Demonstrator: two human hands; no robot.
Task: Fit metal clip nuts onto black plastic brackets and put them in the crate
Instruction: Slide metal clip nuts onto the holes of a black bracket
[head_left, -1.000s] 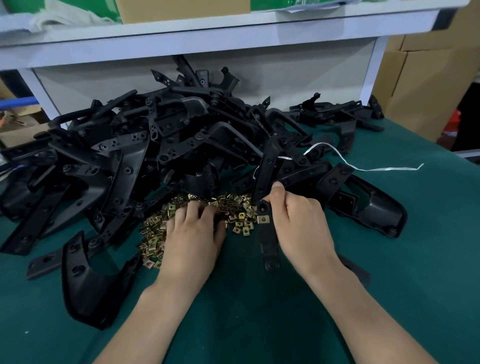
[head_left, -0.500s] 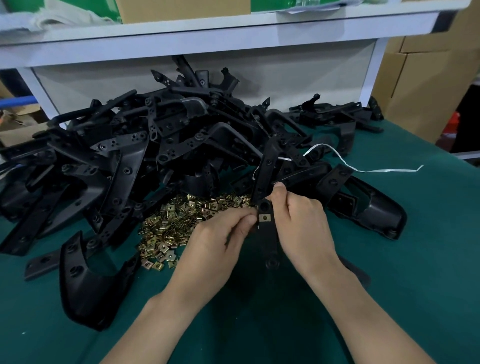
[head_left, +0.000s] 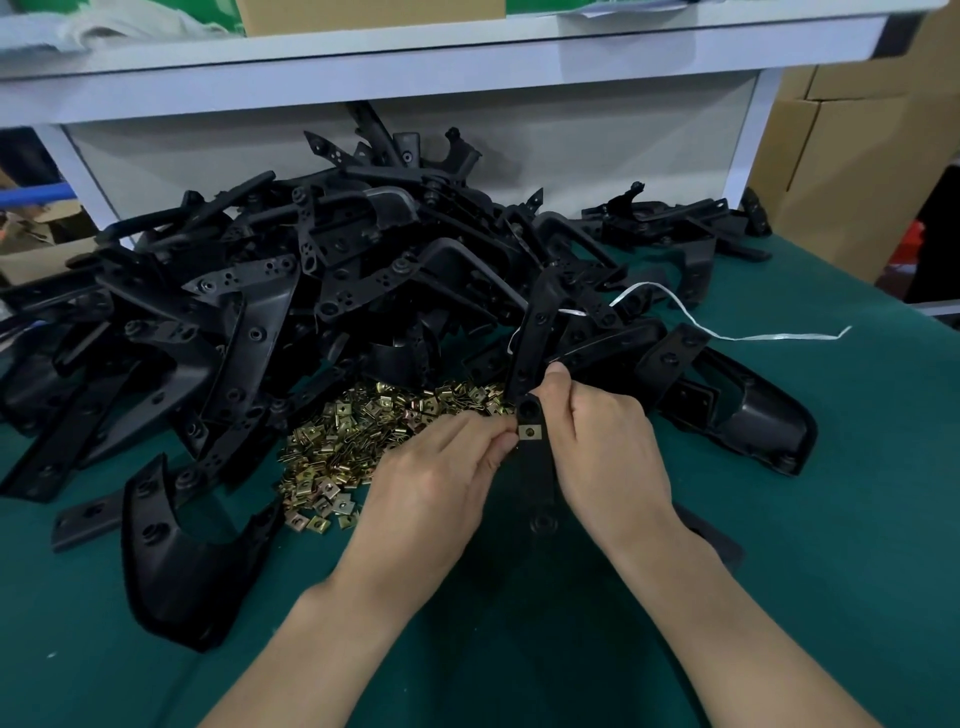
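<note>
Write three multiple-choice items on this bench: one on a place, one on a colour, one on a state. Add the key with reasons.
1. The loose clip nuts lie: A on the shelf; B on the green mat before the bracket heap; C in a box.
2. Their colour: A brassy gold; B blue; C white.
3. The held bracket: A is bare; B is snapped; C carries one fitted clip nut.
Key: B, the pile sits on the mat; A, they shine gold; C, a nut sits on the strip between the left hand and right hand.
</note>
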